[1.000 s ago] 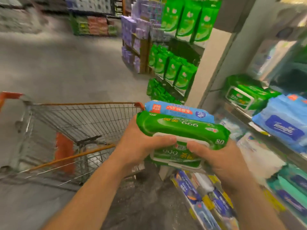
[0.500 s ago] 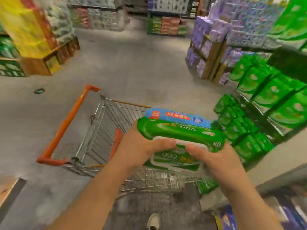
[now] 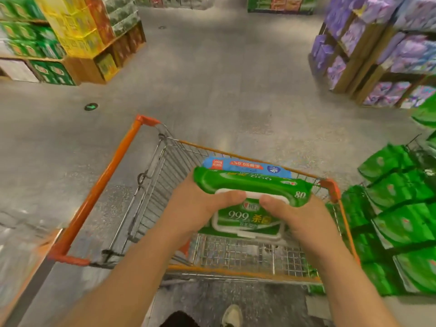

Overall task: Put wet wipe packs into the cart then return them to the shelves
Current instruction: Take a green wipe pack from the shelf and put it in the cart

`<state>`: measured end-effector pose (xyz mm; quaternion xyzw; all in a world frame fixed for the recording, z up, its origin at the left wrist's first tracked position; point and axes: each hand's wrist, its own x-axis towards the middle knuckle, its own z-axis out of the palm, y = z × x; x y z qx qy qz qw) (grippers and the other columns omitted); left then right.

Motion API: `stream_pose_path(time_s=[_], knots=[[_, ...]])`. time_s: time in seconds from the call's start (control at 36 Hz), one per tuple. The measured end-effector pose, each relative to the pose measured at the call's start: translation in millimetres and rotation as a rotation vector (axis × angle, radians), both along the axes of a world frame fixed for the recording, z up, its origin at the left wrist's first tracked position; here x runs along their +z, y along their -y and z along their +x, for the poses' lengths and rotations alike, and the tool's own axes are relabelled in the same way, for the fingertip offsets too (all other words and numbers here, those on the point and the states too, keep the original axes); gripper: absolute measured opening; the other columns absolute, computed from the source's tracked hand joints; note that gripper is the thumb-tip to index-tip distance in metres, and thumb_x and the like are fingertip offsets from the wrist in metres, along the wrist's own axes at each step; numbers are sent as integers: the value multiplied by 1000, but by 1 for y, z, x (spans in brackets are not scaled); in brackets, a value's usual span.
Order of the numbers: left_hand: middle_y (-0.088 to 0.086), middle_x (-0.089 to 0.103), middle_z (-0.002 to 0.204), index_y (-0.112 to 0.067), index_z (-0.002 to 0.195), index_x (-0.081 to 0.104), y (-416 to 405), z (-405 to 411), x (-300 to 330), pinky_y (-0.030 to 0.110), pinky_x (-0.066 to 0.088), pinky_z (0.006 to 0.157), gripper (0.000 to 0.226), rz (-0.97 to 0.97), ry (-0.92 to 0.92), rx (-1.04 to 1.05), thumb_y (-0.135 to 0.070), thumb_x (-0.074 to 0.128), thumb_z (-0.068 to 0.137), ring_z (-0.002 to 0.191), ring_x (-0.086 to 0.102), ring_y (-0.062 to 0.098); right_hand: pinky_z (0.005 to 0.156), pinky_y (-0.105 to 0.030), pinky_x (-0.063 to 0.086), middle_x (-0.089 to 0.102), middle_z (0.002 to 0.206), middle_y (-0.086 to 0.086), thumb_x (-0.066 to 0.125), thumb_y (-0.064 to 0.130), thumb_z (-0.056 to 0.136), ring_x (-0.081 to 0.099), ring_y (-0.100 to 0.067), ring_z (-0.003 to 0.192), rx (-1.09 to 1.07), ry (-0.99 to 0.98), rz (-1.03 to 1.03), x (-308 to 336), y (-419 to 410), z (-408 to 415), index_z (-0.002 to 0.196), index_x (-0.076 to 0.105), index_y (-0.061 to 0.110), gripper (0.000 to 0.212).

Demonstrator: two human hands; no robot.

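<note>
A green wet wipe pack (image 3: 250, 185) with a white lid and "999" print is gripped from both ends by my left hand (image 3: 195, 208) and my right hand (image 3: 299, 218), thumbs on its top. A blue wet wipe pack (image 3: 245, 166) lies stacked against its far side, held in the same grip. Both packs hover over the basket of a wire shopping cart (image 3: 151, 197) with orange handle and trim. The basket's wire floor shows below the packs.
Green product packs (image 3: 401, 208) fill low shelves on the right, close to the cart's right corner. Purple packs (image 3: 377, 50) stand on wooden racks far right. Yellow and green boxes (image 3: 70, 36) are stacked far left. Grey floor (image 3: 224, 79) stretches ahead. My shoe (image 3: 232, 316) shows below.
My view has swung left from the shelves to the aisle. The cart now sits directly under my hands, and both packs have come over its basket. The grip is unchanged.
</note>
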<state>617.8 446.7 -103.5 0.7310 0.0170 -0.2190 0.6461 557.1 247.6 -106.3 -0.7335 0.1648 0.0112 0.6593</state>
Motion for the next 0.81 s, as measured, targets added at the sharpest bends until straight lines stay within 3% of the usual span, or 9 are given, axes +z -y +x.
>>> stream_pose_path(time_s=[0.11,0.22,0.31,0.36,0.47,0.56,0.69,0.75,0.81], knots=[[0,80,102,-19,118,69,-4,25,-19,41,63,82,68,33,-61,11,-36,92,56,88,78,20,69,-28,59,80,89,3,83,42,59,77,-15,80,17,-50,-5,-18,-5,26,101,75,17,50],[-5,81,93,-20,111,73,-10,49,-35,22,60,63,44,23,-112,-27,-24,88,70,81,78,13,78,-38,61,80,92,1,84,39,59,78,-20,84,-6,-131,13,-38,-11,49,99,74,18,46],[-2,81,97,-20,112,74,-16,66,-52,28,62,69,40,17,-168,-100,-18,87,75,87,78,18,83,-43,60,80,91,-2,85,36,59,78,-23,84,-33,-182,24,-50,-15,64,95,74,20,40],[-4,80,96,-22,111,74,-19,77,-63,27,61,69,42,26,-190,-117,-19,89,73,87,78,15,79,-39,60,80,88,-3,84,32,60,78,-23,80,-45,-207,24,-55,-18,74,91,74,19,35],[-7,80,97,-26,111,73,-21,97,-86,29,62,74,45,44,-227,-142,-26,91,70,88,78,12,57,-17,55,80,84,1,83,28,73,77,-12,72,-34,-300,6,-68,-22,92,94,75,14,26],[-10,80,93,-27,107,73,-19,110,-103,28,61,73,42,44,-286,-111,-29,91,69,84,78,10,56,-19,56,79,83,0,82,35,67,77,-15,73,-46,-394,31,-85,-21,106,99,74,10,42],[-13,80,91,-30,105,70,-14,132,-144,28,61,75,47,65,-364,-37,-32,94,64,82,77,8,41,-14,48,77,73,-8,85,27,66,69,-6,48,-53,-547,60,-112,-14,135,82,65,7,32],[-11,80,93,-28,109,71,-11,139,-166,30,61,78,49,63,-406,-31,-32,94,65,85,78,10,35,-8,40,66,51,6,81,12,79,58,6,37,-34,-559,83,-124,-9,149,75,51,13,30],[-8,80,96,-25,111,72,-6,146,-190,34,60,83,50,63,-452,-14,-31,92,66,88,78,13,34,-4,36,59,54,17,79,9,83,52,13,34,-8,-587,80,-130,-9,166,73,45,20,37]])
